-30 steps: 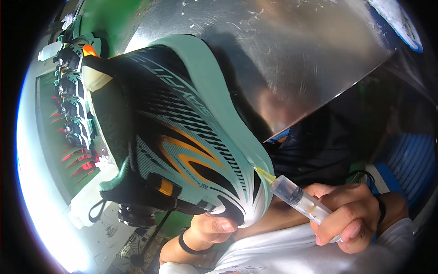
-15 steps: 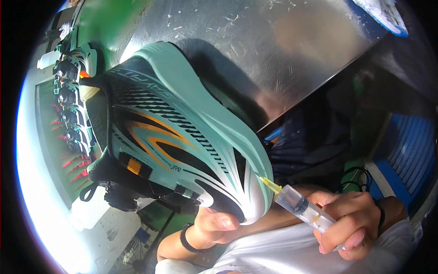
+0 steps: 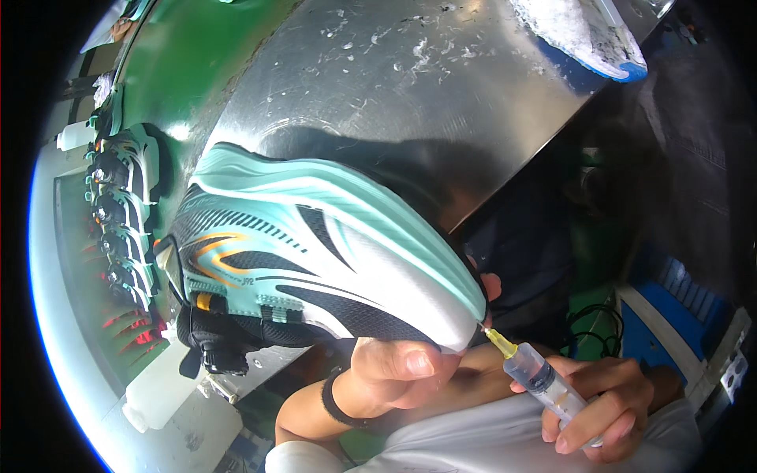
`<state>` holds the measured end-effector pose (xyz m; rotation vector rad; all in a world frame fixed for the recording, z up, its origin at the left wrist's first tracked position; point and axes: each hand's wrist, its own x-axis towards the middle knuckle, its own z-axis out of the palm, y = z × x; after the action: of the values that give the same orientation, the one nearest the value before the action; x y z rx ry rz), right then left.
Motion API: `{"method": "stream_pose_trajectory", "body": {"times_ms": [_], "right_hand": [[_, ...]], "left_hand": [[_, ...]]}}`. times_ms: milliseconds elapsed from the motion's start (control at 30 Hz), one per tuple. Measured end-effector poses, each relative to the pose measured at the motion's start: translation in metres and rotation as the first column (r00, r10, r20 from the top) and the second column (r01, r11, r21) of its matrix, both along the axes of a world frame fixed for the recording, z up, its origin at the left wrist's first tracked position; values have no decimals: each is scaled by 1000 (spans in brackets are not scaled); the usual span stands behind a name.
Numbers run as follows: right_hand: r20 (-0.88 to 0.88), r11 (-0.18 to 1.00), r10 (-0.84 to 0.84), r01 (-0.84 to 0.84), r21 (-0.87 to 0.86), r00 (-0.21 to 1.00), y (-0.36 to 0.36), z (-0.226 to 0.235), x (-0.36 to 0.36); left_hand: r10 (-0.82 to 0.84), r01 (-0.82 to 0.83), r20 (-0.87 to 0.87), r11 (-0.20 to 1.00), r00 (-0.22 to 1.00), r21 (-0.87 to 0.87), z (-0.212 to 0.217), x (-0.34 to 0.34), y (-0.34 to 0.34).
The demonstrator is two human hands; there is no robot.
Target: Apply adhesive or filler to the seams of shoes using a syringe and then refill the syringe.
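Observation:
A mint-green, black and white sports shoe (image 3: 339, 260) with orange curved stripes lies tilted on its side, its toe toward the lower right. My left hand (image 3: 398, 370) grips the toe, thumb on the upper; fingertips show past the sole's far edge. A black band circles that wrist. In my right hand (image 3: 603, 402) is a clear syringe (image 3: 538, 377) with a yellow needle hub. The needle tip is at the sole edge of the toe; whether it touches is too small to tell. Part of the syringe's rear end is hidden by my fingers.
Beneath the shoe is a scratched metal tabletop (image 3: 394, 87) strewn with white flecks. Several similar shoes (image 3: 118, 213) stand in a row at left. A white bottle (image 3: 162, 386) is at lower left. A white fuzzy thing with a blue edge (image 3: 583, 35) rests at the top right.
The shoe has turned, showing more of its sole edge and toe, and its far end has dropped lower in view. The syringe has shifted slightly right and down, following the toe.

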<state>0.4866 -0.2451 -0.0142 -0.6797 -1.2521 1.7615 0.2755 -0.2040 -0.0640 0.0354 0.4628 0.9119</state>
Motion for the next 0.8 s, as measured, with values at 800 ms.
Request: {"method": "stream_pose_trajectory", "body": {"times_ms": [800], "right_hand": [[151, 895, -174, 92, 436, 973, 29, -42, -28]], "left_hand": [[194, -144, 389, 977, 901, -155, 33, 30, 52]]}}
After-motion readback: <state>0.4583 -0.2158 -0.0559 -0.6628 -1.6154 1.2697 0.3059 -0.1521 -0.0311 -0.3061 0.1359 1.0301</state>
